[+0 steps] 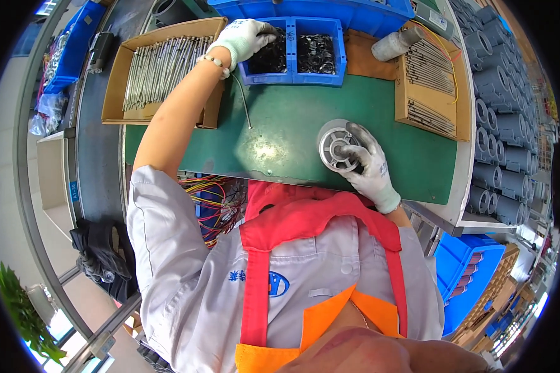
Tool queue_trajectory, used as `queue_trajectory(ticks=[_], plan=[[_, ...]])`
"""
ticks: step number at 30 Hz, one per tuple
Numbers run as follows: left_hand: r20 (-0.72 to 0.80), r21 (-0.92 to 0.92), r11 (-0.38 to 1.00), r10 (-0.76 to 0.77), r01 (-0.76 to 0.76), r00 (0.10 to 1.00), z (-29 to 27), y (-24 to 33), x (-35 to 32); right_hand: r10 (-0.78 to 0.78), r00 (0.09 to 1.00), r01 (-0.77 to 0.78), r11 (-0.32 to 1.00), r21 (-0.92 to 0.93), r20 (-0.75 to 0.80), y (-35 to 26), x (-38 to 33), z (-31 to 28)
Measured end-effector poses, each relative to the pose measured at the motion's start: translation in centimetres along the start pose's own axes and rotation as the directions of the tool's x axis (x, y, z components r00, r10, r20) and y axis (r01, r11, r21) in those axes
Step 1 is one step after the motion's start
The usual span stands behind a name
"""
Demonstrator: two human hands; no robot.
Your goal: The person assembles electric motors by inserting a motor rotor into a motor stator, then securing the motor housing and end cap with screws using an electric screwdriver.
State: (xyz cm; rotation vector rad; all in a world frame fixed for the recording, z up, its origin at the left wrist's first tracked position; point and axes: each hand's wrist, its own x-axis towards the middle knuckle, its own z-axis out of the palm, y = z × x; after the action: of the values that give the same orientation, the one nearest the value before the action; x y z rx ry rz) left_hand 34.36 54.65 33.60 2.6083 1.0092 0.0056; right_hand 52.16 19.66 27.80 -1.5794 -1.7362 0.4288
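Note:
My left hand (247, 41), in a white glove with dark fingertips, reaches into the left half of a blue two-part bin (274, 78). Its bent fingers touch the small black parts (269, 59) there; whether they pinch one is hidden. From under this hand a long thin metal rod (243, 102) slants down to the green table, seemingly gripped in the palm. My right hand (368, 163), gloved too, closes round the right side of a round silver metal end cover (336, 149) with spokes and a central hub, near the table's front edge.
A cardboard box of long metal rods (168, 68) stands left of the bin. Another carton (430, 81) with thinner rods lies at the right, beside a grey cylinder (392, 45). Grey tubular housings (501, 118) are stacked beyond the table's right edge. Coloured wires (213, 205) hang below.

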Motion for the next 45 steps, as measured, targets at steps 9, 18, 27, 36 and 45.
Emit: queue_trajectory(ticks=[9,18,27,36,45], plan=[[-0.154,-0.026,0.999,0.024,-0.028,0.988,-0.4,-0.1,-1.8,0.094,0.982,-0.076,0.991,-0.11,0.166,-2.5,0.0,-4.1],[-0.016,-0.726,0.682,-0.144,0.088,0.989,2.0,1.6,-4.9,0.168,0.986,-0.168,0.979,-0.117,-0.01,-2.1,-2.7,-6.3],[0.061,-0.443,0.821,0.427,-0.359,0.902,4.5,14.5,-11.1,0.193,0.97,-0.208,0.974,-0.095,-0.145,-1.8,-3.8,-6.0],[0.07,-0.372,0.804,0.522,-0.463,0.85,5.4,14.9,-12.7,0.248,0.947,-0.267,0.961,-0.069,-0.205,-1.3,-6.5,-6.7],[-0.232,-0.272,0.853,0.39,-0.445,0.891,10.2,15.2,-14.6,0.251,0.951,-0.267,0.961,-0.068,-0.179,-0.9,-6.3,-6.6]])
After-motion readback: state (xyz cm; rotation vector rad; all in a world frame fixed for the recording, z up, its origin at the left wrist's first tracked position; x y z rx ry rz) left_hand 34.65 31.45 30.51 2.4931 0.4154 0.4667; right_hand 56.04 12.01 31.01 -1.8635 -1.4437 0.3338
